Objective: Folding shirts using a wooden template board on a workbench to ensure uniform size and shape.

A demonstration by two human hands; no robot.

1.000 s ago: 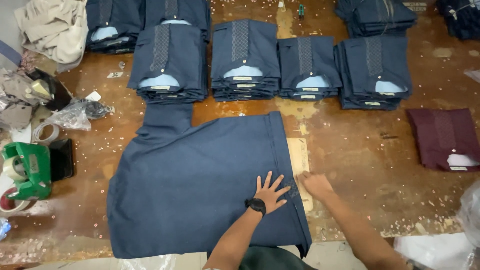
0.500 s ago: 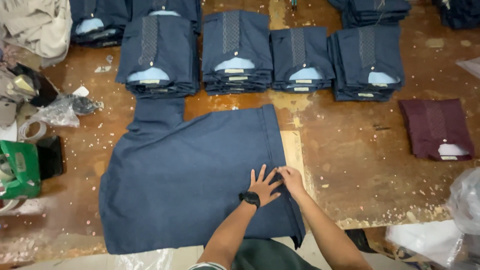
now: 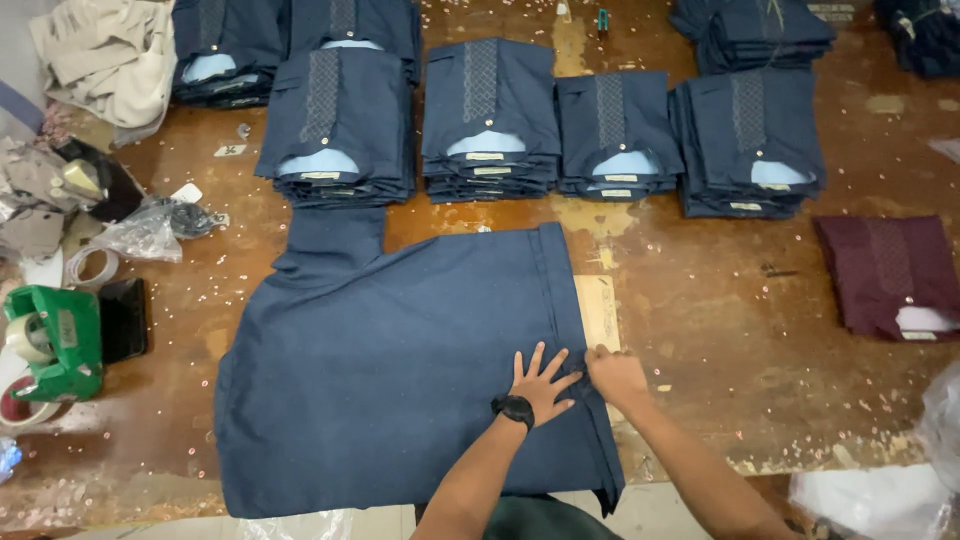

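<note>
From the head camera, your left hand point(image 3: 541, 382) lies flat with fingers spread wide on the dark blue garment point(image 3: 400, 360), pressing the cloth down so it stays put while the edge is worked. Your right hand point(image 3: 615, 375) sits just beside it at the garment's right edge, fingers curled narrow and pinching the folded hem, which runs as a straight doubled strip up that side. A black wristwatch point(image 3: 513, 408) sits on your left wrist.

The garment is spread out smooth on the worn brown wooden surface point(image 3: 720, 330); it is a soft, matte woven cloth, with one sleeve poking out at its upper left. Beyond the garment's far edge stand neat stacks of folded blue shirts point(image 3: 490, 125), each with a patterned front strip and pale collar insert. Well to the right of the garment lies a folded maroon shirt point(image 3: 885, 275). To its left sits a green tape dispenser point(image 3: 55, 340), hard plastic
</note>
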